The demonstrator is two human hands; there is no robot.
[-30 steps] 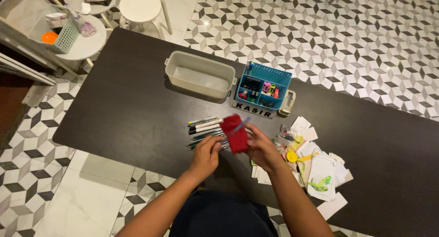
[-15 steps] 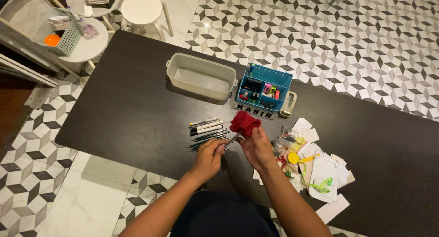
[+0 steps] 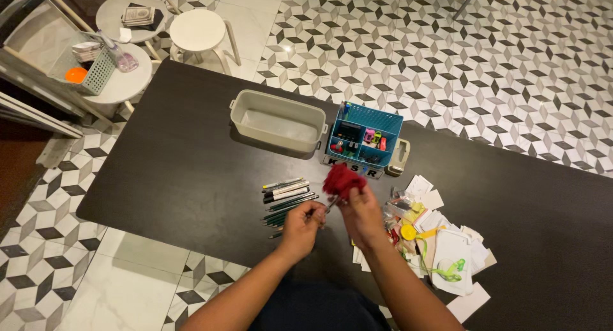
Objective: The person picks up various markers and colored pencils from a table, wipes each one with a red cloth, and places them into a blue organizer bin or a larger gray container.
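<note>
two hands over dark desk [image 3: 179, 152], near middle. right hand [image 3: 363, 211] closed around bunched red cloth [image 3: 343, 179], held just above desk. left hand [image 3: 302, 223] pinches thin pen [image 3: 331, 206], its far tip at the cloth. row of pens [image 3: 287, 197] lies just left of the hands. paper pile [image 3: 440, 238] to the right. grey tub [image 3: 278, 121] and blue organiser basket [image 3: 365, 136] stand side by side further away.

Dim, warm indoor light falls from above onto the dark table [image 3: 191, 152], leaving soft sheen near its grey tub [image 3: 278, 121], slight motion blur at the hands, and wide-angle bending toward the edges.
</note>
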